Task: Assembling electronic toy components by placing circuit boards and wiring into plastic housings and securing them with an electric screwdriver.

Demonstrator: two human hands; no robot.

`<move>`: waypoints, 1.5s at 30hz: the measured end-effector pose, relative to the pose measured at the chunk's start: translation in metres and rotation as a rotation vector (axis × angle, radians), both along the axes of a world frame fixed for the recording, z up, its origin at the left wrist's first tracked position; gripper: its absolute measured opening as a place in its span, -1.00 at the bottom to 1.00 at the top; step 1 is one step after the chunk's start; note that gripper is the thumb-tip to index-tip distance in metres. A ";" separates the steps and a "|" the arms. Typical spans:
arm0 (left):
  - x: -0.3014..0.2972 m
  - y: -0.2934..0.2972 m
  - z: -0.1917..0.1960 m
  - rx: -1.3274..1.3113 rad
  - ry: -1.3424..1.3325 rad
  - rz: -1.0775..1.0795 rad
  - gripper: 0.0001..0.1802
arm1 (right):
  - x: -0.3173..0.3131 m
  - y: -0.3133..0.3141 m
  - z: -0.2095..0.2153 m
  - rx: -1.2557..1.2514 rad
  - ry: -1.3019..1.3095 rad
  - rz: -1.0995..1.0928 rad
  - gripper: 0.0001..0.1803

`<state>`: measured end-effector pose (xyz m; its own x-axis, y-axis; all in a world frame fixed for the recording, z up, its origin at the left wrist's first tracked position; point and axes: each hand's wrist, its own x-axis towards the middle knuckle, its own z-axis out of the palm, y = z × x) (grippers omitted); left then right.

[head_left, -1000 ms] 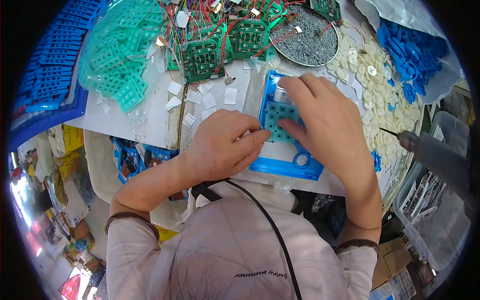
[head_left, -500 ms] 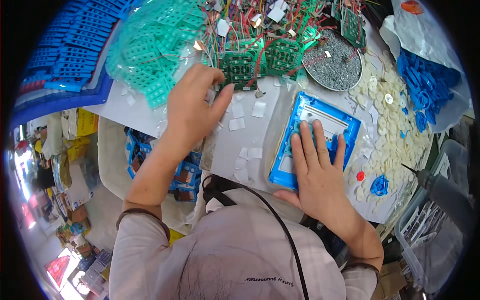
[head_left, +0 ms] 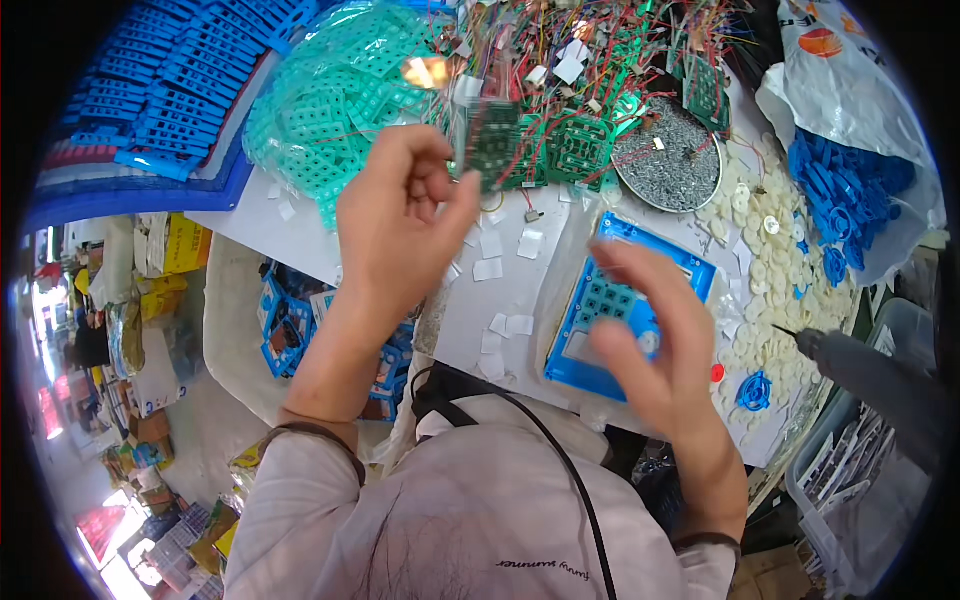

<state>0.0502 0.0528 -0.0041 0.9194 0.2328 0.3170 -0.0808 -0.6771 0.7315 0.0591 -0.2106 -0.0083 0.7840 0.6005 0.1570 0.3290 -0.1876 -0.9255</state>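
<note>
My left hand [head_left: 410, 215] pinches a green circuit board [head_left: 492, 142] by its edge, lifted and smeared by motion in front of the board pile. My right hand [head_left: 665, 335] hovers over a blue plastic casing [head_left: 575, 372], thumb and fingers apart and blurred, nothing visible between them. The casing lies face down or open on the table, tilted, with a teal rubber keypad [head_left: 607, 297] set inside; my right hand covers part of it.
Wired circuit boards [head_left: 580, 145] heap at the back, beside a round dish of small screws [head_left: 668, 160]. Teal keypads [head_left: 335, 100] lie left of them. White discs [head_left: 775, 290] spread on the right, near a dark electric screwdriver [head_left: 870, 380]. A bin of blue casings [head_left: 225, 340] stands lower left.
My left hand has taken up a circuit board from the pile. My right hand has lifted off the casing, uncovering the keypad. The view has shifted slightly.
</note>
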 end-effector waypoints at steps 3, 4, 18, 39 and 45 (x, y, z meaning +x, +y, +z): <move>-0.001 -0.029 0.025 0.231 -0.116 -0.369 -0.61 | 0.013 0.060 0.004 0.579 0.560 -0.185 -0.56; -0.005 -0.039 0.024 0.091 -0.114 -0.406 -0.67 | 0.022 0.064 -0.003 0.633 0.632 -0.113 -0.58; -0.030 -0.029 -0.002 -0.986 0.147 -0.324 -0.73 | 0.012 0.039 0.012 0.442 0.588 -0.245 -0.65; -0.056 -0.066 -0.004 -1.007 0.389 -0.301 -0.73 | -0.014 0.019 -0.007 0.660 0.603 -0.159 -0.64; -0.066 -0.059 -0.001 -0.339 0.351 -0.648 -0.79 | -0.020 -0.028 -0.002 0.279 0.482 -0.070 -0.70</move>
<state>-0.0155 -0.0065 -0.0051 0.9374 -0.3482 -0.0074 -0.1083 -0.3116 0.9440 0.0394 -0.2391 -0.0101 0.8428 0.5317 -0.0839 -0.1483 0.0794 -0.9858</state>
